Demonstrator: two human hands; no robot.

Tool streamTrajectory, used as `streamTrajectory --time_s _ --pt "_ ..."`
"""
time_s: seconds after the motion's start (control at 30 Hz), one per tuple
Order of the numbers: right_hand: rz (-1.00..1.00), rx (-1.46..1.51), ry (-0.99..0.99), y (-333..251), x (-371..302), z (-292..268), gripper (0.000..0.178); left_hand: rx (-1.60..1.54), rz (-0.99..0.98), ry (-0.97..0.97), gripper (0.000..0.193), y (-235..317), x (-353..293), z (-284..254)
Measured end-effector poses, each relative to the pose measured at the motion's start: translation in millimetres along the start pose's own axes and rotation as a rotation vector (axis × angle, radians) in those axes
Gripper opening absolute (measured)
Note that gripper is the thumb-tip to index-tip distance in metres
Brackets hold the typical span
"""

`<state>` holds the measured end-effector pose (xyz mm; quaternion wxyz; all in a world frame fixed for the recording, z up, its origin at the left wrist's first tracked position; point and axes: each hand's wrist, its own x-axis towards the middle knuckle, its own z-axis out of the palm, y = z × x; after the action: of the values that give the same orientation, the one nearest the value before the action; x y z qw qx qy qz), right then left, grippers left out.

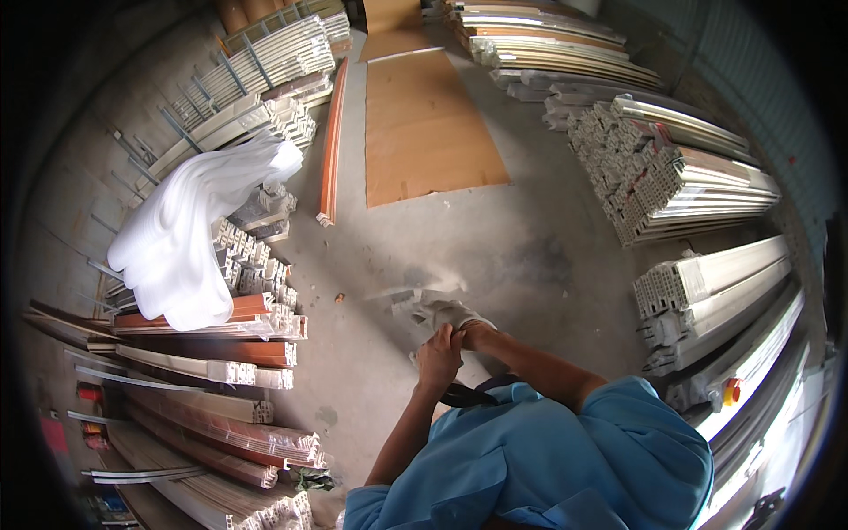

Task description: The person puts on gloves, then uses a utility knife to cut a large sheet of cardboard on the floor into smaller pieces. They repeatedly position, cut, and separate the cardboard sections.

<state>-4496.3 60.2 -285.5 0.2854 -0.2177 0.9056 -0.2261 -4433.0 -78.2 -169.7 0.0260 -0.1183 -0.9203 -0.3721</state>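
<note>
A whitish work glove (458,311) covers my right hand (433,309), which points left in front of my body with its fingers stretched out, partly blurred. My left hand (439,356) is bare and closed. It pinches the cuff of that glove at my right wrist. Something whitish shows just beyond the gloved fingers and beside my left hand, too unclear to name. Both hands are above the grey concrete floor (380,283).
Stacks of long profiles (256,349) line the left side, with white foam sheeting (181,234) draped over some. More bundled profiles (632,177) lie along the right. A brown cardboard sheet (424,128) lies ahead, beside a reddish-brown profile (333,146) on the floor.
</note>
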Motion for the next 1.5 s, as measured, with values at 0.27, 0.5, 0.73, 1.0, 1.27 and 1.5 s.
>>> streamTrajectory --time_s 0.27,0.5,0.73,1.0,1.27,1.5 --pt "-0.148 0.211 0.179 -13.6 -9.7 -17.7 0.035 -0.591 -0.165 -0.425 0.02 4.3 -6.1 2.8" --pt "-0.565 0.356 0.637 -59.3 -27.4 -67.5 0.036 -0.821 -0.134 -0.642 0.023 44.9 -0.6 -0.8" --pt "-0.567 1.534 0.148 -78.9 -25.6 -121.8 0.041 -0.929 -0.316 -0.455 0.019 11.8 7.1 -20.7" --pt "-0.67 2.034 0.002 -129.4 -64.0 -156.0 0.067 -1.157 -0.29 -0.327 0.01 -3.5 29.5 -27.4" --pt "-0.672 1.993 0.096 -136.8 -79.9 -168.8 0.095 -0.528 0.22 -0.296 0.016 28.4 17.4 -31.3" --pt "-0.485 1.275 0.417 -93.2 -84.9 -178.7 0.082 -0.898 0.057 -0.126 0.018 11.7 19.8 -24.0"
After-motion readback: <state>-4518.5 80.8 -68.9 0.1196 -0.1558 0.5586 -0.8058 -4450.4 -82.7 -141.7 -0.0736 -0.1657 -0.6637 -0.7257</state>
